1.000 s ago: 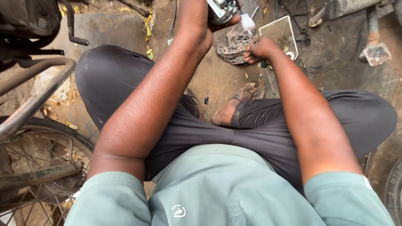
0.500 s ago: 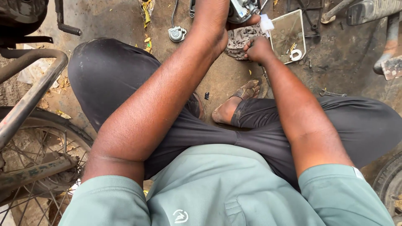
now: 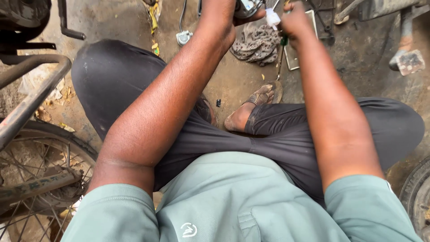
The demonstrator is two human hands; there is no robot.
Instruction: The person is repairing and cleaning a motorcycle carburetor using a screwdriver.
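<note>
My left hand (image 3: 224, 18) grips a metal part (image 3: 246, 6) at the frame's top; my right hand (image 3: 293, 18) is clenched around a green-handled screwdriver (image 3: 281, 54). I should keep both steady.

My shirt (image 3: 233, 201) is pale grey-green, with a small white mark low in the frame. My trousers (image 3: 251, 139) are black. At top centre, the rag (image 3: 257, 45) is grey-brown with dark spots. The screwdriver (image 3: 281, 49) has a green handle, and a white bit (image 3: 272, 18) shows above it. The ground (image 3: 233, 85) is dull brown.
</note>
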